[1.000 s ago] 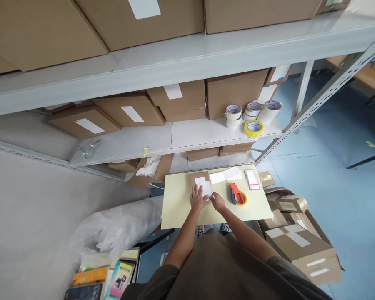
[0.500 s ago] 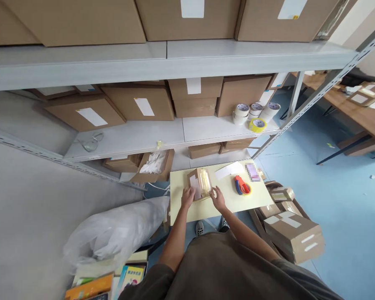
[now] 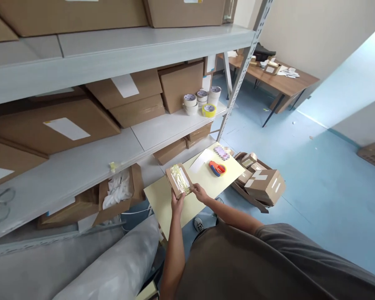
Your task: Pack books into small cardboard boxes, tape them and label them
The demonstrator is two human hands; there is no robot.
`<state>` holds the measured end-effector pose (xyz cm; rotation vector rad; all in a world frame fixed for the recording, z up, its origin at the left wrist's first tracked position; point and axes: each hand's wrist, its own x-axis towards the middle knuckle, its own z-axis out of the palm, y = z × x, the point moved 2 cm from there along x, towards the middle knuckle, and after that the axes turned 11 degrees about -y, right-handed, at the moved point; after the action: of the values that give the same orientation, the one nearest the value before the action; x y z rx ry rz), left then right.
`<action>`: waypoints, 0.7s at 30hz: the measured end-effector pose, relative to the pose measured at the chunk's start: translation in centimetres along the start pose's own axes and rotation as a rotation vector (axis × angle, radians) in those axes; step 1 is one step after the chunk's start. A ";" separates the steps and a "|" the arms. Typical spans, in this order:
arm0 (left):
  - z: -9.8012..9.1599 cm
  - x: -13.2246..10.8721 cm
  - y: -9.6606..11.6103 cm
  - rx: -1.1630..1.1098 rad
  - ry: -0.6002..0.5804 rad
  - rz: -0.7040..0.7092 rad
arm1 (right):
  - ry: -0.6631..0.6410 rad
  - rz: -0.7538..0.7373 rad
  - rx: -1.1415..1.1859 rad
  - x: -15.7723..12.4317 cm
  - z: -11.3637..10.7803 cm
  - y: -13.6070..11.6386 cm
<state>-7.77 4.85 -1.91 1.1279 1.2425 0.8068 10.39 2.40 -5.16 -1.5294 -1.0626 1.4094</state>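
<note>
Live now: small cardboard box (image 3: 178,180) lifted just above the pale yellow board (image 3: 162,200), wide strip of clear tape (image 3: 180,180) running lengthwise across its top face. Box sits in front of the body, tilted toward the camera. L grip (image 3: 176,204) is clamped round the near end from below, fingers wrapped up the side. R grip (image 3: 200,193) is clamped on the near right corner, coming in from the side. Long axis runs far-left to near-right in view, so that near end is where both grips sit, w/ L right under it, R just beside it.

On the board, well right of the box: orange-and-blue tape dispenser (image 3: 217,168), white sheet (image 3: 201,161), pixelated item (image 3: 221,153). Tape rolls (image 3: 196,100) stand on the steel shelf (image 3: 165,130); taped cartons (image 3: 265,186) pile up on the blue floor (image 3: 268,137).
</note>
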 end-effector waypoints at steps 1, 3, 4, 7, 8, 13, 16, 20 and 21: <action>0.6 0.4 0.8 -0.015 -0.017 0.007 | 0.024 -0.033 0.043 -0.2 -0.8 -0.5; 2.3 1.2 2.7 -0.037 -0.088 0.033 | 0.078 -0.089 0.110 -0.8 -2.9 -1.7; 3.4 1.5 3.7 -0.040 -0.141 0.055 | 0.109 -0.114 0.139 -1.1 -4.1 -2.3; 7.6 2.5 6.9 -0.009 -0.297 0.117 | 0.215 -0.197 0.236 -2.4 -8.5 -3.8; 9.2 2.9 7.8 0.015 -0.339 0.131 | 0.251 -0.227 0.267 -2.9 -10.1 -4.2; 19.4 4.9 11.2 0.178 -0.517 0.175 | 0.469 -0.238 0.295 -6.3 -18.6 -4.1; 26.8 5.8 12.1 0.266 -0.608 0.190 | 0.616 -0.163 0.279 -8.3 -24.1 -3.0; 36.7 6.2 12.1 0.308 -0.742 0.205 | 0.791 -0.125 0.342 -10.3 -31.8 -0.8; 39.0 6.3 12.0 0.321 -0.754 0.199 | 0.825 -0.109 0.365 -10.6 -33.7 -0.1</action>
<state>32.76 6.01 5.81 1.6370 0.6351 0.2599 43.65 -7.79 1.14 -1.5225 -0.3484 0.7078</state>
